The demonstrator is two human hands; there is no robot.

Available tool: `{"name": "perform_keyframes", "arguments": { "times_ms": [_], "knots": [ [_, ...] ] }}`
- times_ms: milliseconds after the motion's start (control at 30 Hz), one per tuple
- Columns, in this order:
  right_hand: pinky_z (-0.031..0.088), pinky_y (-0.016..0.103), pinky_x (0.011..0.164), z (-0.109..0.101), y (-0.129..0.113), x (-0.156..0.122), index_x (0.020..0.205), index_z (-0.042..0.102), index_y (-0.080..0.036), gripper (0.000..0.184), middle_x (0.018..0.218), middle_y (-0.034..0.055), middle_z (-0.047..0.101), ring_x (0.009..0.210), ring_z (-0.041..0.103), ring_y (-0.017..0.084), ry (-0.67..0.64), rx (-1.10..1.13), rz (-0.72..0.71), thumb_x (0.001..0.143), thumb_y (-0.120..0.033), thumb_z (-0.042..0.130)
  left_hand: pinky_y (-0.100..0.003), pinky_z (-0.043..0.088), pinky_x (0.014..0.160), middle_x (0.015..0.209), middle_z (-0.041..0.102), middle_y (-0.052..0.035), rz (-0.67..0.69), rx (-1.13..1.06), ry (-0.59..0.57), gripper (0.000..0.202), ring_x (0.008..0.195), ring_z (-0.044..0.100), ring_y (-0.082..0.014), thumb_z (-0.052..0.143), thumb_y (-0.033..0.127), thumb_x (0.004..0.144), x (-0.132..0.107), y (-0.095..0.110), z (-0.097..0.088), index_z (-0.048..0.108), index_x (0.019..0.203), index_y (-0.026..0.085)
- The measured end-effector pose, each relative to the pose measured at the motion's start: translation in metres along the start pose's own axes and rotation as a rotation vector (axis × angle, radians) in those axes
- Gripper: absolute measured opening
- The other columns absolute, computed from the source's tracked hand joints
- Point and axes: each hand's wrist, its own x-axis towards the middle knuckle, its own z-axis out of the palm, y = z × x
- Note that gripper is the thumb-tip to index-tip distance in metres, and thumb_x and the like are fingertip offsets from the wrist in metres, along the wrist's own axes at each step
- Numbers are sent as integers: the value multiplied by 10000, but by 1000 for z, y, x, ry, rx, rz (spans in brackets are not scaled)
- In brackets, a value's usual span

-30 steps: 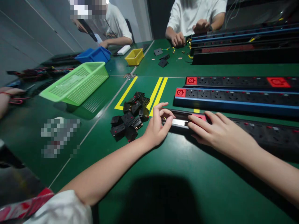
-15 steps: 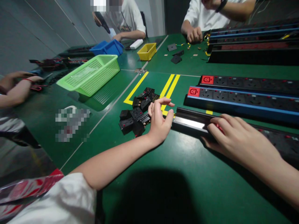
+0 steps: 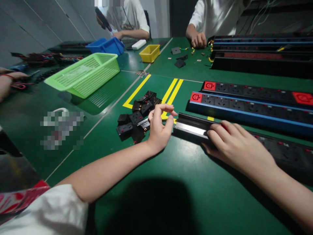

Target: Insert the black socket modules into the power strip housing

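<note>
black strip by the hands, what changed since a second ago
The left hand has drawn left from over the end of the black strip. The right hand has shifted right along it, baring more shiny channel, and still holds it. The blue strip and green basket stayed put.

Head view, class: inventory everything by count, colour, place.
Near strip: one, black, right
Strips behind: two, black, red, blue, right
Stacked strips: several, mainly black, far
Modules: pile, black, centre
Plates: several, black, far
Basket: one, green, left
Small bin: one, yellow, far
Bins: probably two, blue, far
Box: one, white, far
Cables: several, mixed, left
Table: one, green, yellow lines, beneath
People: three, two in white, far, left
Left hand: one, beside near strip
Right hand: one, on near strip
</note>
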Motion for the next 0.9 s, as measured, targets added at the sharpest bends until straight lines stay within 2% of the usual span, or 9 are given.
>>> {"name": "perform_keyframes", "arguments": {
  "times_ms": [167,400,567,733,833,900],
  "knots": [
    [480,440,836,-1,0,-1,962,605,-136,277,1064,165,620,1045,571,365,-7,-4,-3,915,-387,498,-449,470,1035,1079,625,-53,41,-60,-10,213,1038,635,-185,465,171,922,-4,2,1,494,1126,226],
    [473,432,842,0,0,0,959,605,-132,268,1051,159,623,1055,574,365,3,-4,-5,921,-374,499,-346,506,910,1034,603,-35,-3,-198,-12,243,959,615,-148,459,112,887,1,-2,4,490,1104,216],
    [457,418,851,-2,-1,0,963,611,-131,254,1060,152,635,1050,579,351,-10,-10,21,933,-358,500,-350,461,961,947,607,-11,-74,-251,72,256,950,601,-141,493,74,838,7,-7,6,520,1054,209],
    [441,416,870,-4,-4,1,966,610,-126,267,1073,148,641,1058,579,349,-21,-8,37,948,-359,480,-356,466,989,933,614,-10,-171,-346,60,250,955,609,-141,514,89,816,10,-12,8,500,1033,214],
    [432,415,881,-5,-5,1,974,608,-127,272,1095,146,640,1073,575,351,-29,-1,51,956,-360,469,-347,479,993,962,615,-13,-158,-363,54,284,979,617,-138,496,68,802,11,-11,8,488,1039,223],
    [426,413,889,-4,-6,1,973,608,-129,270,1096,143,642,1080,572,349,-30,7,57,958,-359,466,-355,456,1046,1047,622,-21,-116,-335,52,342,1068,609,-142,475,39,789,11,-11,8,486,1071,232]
  ]
}}
